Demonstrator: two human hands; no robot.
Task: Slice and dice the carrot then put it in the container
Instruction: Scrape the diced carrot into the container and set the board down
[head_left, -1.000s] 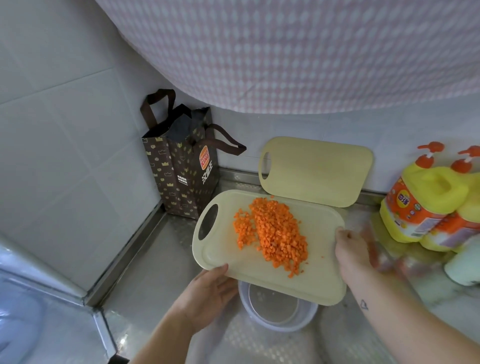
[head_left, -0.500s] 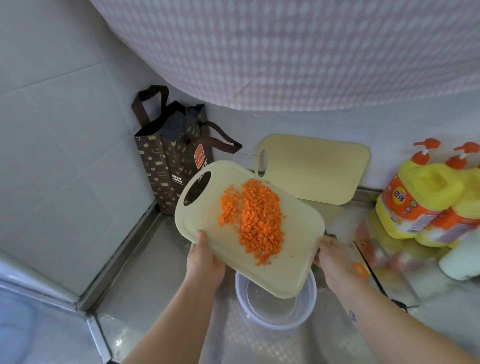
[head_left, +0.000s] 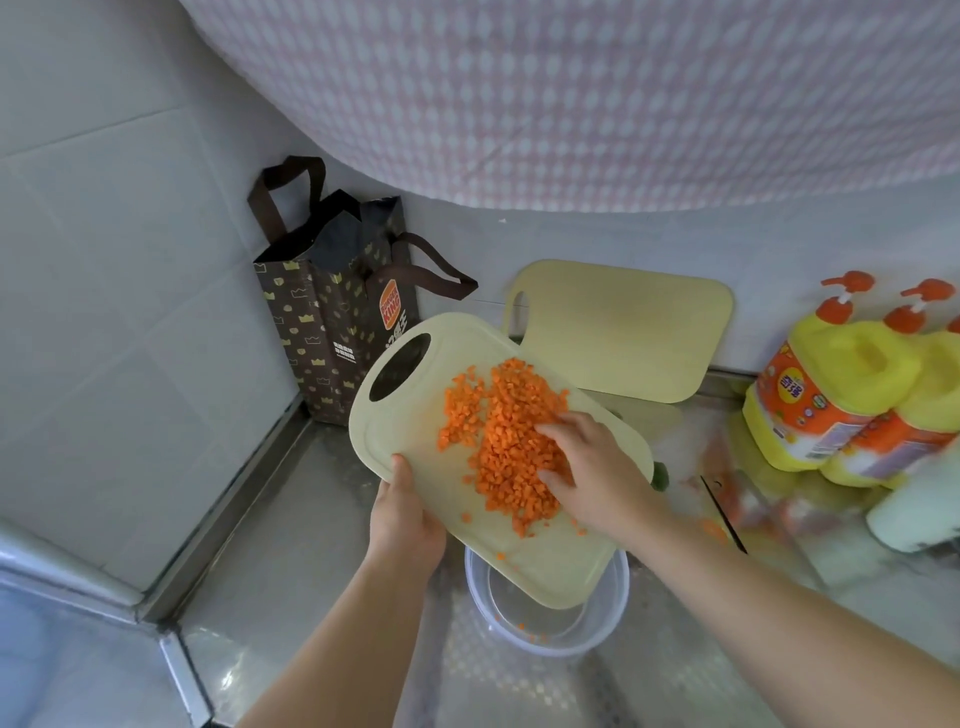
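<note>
The fingers (head_left: 561, 428) of the right hand (head_left: 597, 467) lie spread and fairly straight on the heap of diced carrot (head_left: 498, 441); the left hand (head_left: 408, 514) grips the near-left edge of the board (head_left: 410, 415), thumb on top, other fingers hidden beneath; the board is tilted, its low corner over the clear container (head_left: 602, 623) on the counter (head_left: 291, 545); a few carrot bits lie inside; behind, a second board (head_left: 623, 327) leans on the wall, a paper bag (head_left: 332, 312) to its left, yellow bottles (head_left: 831, 395) to its right.
</note>
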